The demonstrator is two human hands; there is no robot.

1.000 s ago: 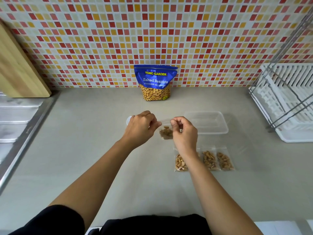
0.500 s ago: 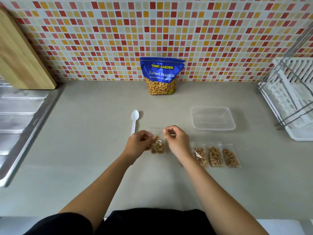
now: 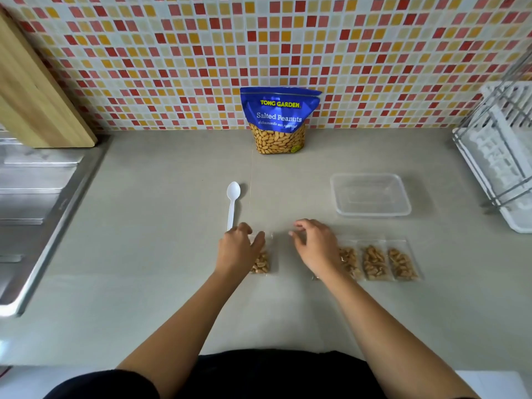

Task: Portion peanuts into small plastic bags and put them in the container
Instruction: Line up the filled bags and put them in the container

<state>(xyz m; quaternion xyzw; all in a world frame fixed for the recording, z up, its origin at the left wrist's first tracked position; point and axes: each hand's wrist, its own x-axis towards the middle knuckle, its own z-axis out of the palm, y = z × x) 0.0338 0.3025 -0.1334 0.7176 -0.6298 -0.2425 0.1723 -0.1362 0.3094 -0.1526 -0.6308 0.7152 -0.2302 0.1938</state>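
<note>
A small clear bag of peanuts (image 3: 263, 263) lies flat on the counter. My left hand (image 3: 237, 251) covers its left side, with the thumb pressed on its top edge. My right hand (image 3: 315, 249) hovers just right of it, fingers spread and holding nothing. Three filled small bags (image 3: 374, 263) lie in a row to the right; my right wrist partly covers the leftmost one. The clear plastic container (image 3: 371, 211) sits behind that row with nothing inside. A blue Salted Peanuts pouch (image 3: 280, 119) stands against the tiled wall. A white plastic spoon (image 3: 232, 203) lies behind my left hand.
A steel sink drainer (image 3: 37, 197) runs along the left edge, with a wooden cutting board (image 3: 31, 96) leaning on the wall above it. A white dish rack with a wire frame (image 3: 501, 156) stands at the far right.
Both hands brought the small peanut bag down towards me and laid it on the counter. My right hand has let go of it and spread its fingers; my left hand stays on it.
</note>
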